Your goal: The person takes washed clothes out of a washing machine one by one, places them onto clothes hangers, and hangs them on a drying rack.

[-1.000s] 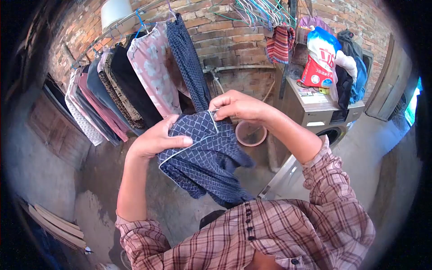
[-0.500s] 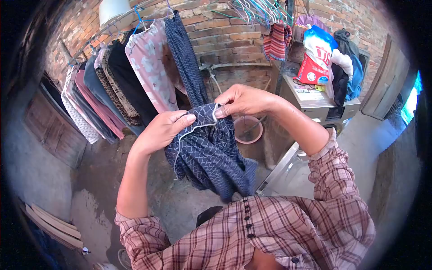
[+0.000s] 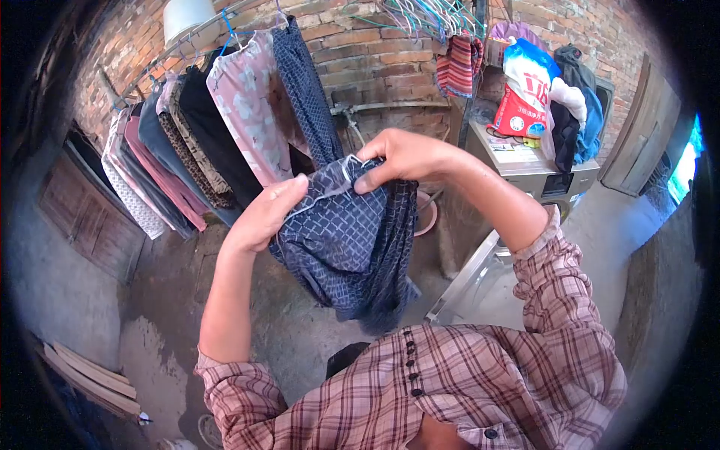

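A dark blue garment with a pale grid pattern hangs bunched between my hands, its light-trimmed edge uppermost. My left hand grips that edge on the left, thumb on top and fingers hidden behind the cloth. On the other side, my right hand pinches the edge between thumb and fingers, near a small white patch that may be a label. The lower folds fall loosely in front of my plaid shirt. Behind the cloth, a similar blue patterned garment hangs at the end of the clothes rail.
Several clothes, among them a pink floral top, hang along the left. Coloured hangers are bunched above. At right, a detergent bag stands on a washing machine with its door open. A pink basin is partly hidden.
The garment has spread wider and turned, showing more of its front face. Both hands have risen slightly, and my left hand's fingers have straightened along the edge.
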`<state>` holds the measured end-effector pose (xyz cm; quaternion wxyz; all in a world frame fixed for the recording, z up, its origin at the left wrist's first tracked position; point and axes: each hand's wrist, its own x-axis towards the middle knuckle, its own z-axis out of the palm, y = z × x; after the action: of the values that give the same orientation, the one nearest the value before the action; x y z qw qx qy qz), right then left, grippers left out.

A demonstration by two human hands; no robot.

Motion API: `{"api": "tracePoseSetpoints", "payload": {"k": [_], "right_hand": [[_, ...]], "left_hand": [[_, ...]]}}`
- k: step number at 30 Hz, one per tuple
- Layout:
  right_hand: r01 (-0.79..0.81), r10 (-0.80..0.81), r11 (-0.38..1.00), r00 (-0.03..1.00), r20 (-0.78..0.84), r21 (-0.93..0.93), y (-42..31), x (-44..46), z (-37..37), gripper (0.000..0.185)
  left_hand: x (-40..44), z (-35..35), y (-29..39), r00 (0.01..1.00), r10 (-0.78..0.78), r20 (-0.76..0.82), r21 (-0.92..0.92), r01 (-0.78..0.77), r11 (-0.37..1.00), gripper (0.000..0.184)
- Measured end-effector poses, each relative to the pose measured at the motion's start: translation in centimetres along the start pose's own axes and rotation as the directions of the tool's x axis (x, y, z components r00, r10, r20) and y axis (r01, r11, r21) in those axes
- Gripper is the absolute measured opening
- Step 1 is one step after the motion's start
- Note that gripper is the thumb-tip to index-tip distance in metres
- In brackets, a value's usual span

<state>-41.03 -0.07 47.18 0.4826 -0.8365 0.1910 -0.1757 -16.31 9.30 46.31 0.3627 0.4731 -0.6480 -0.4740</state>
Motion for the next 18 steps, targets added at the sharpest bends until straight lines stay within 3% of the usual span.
{"api": "tracePoseSetpoints", "payload": {"k": [2,4,6,9,10,12,13,14,16,18], "right_hand": [[0.024,-0.024,0.999,1.0,-0.008,-0.042,0.3,0.3,-1.0,0.02],[0.094,-0.094,0.995,0.995,-0.017,0.036,0.6,0.6,-0.6,0.021],[0.128,-0.125,0.989,0.992,-0.034,0.076,0.9,0.7,-0.4,0.021],[0.101,-0.09,0.99,0.99,-0.105,0.096,0.5,0.2,-0.4,0.022],[0.079,-0.065,0.992,0.988,-0.138,0.1,0.4,0.0,-0.4,0.022],[0.1,-0.116,0.991,0.967,-0.228,-0.084,0.9,0.0,-1.3,0.02],[0.117,-0.178,0.97,0.94,-0.29,-0.215,1.7,0.1,-2.0,0.019],[0.121,-0.243,0.932,0.908,-0.342,-0.341,2.3,0.1,-2.5,0.018],[0.059,-0.149,0.975,0.887,-0.437,-0.213,2.9,-0.1,-2.9,0.015],[0.13,-0.314,0.914,0.826,-0.468,-0.384,4.8,0.4,-2.6,0.015]], "left_hand": [[-0.6,-0.5,0.1,0.991,0.046,0.129,0.318,-0.086,0.944,0.042],[-0.6,-0.1,0.4,0.988,-0.052,0.146,0.545,-0.036,0.838,0.04],[-0.4,-0.4,-0.4,0.991,-0.038,0.125,0.563,-0.04,0.826,0.039],[0.0,-0.3,-2.8,0.989,-0.09,0.115,0.338,0.046,0.94,0.04],[0.0,0.5,-3.3,0.983,-0.041,0.176,0.275,-0.009,0.961,0.044],[-0.6,1.8,-3.7,0.983,-0.028,0.179,0.203,-0.009,0.979,0.045],[-0.8,1.6,-4.1,0.976,-0.116,0.183,0.069,0.105,0.992,0.044],[-0.9,1.5,-4.1,0.979,-0.125,0.161,0.01,0.125,0.992,0.045],[-1.4,1.5,-3.4,0.982,-0.151,0.118,-0.113,0.164,0.98,0.048],[-1.0,2.3,-2.8,0.989,-0.128,0.073,-0.257,0.143,0.956,0.037]]}}
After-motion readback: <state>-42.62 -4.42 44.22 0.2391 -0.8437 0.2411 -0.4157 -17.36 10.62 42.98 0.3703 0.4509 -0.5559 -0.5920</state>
